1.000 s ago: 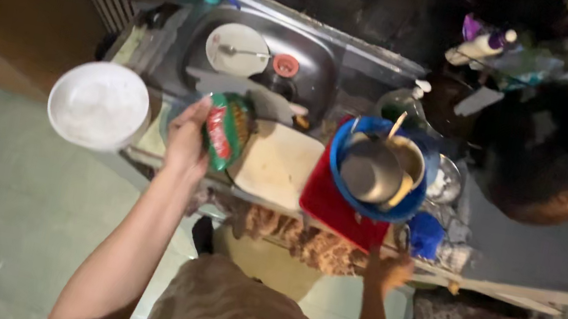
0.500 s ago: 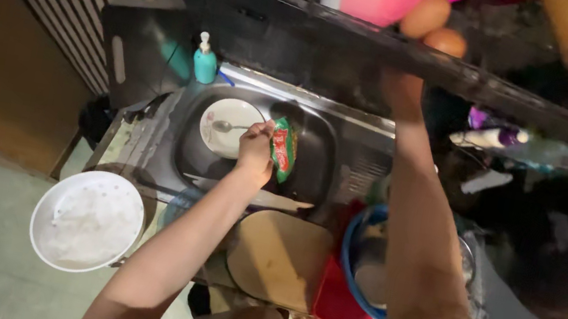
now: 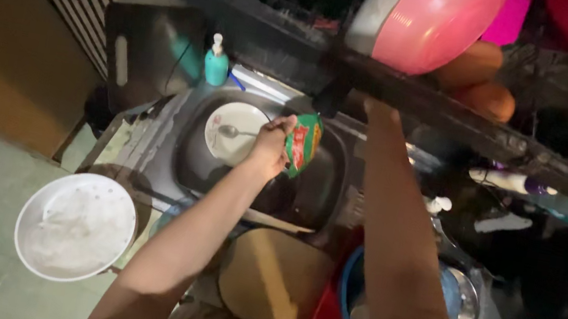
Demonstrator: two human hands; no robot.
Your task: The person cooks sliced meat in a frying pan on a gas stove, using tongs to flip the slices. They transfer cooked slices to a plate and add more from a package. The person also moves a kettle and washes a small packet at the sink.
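A small green and red plastic packet (image 3: 304, 143) is pinched closed in the left hand (image 3: 270, 148), held above the steel sink basin (image 3: 310, 187) beside a white plate (image 3: 231, 131), so spills land inside. The right hand's grip cannot be told, hidden behind the dark overhead rack (image 3: 417, 97).

Dim indoor scene, lit mostly from the near side. The forearms, the white bowl (image 3: 75, 226) at near left and the pink bowl (image 3: 437, 22) catch light. The far right sinks into deep shadow. Edges are soft and slightly blurred, with grainy detail.
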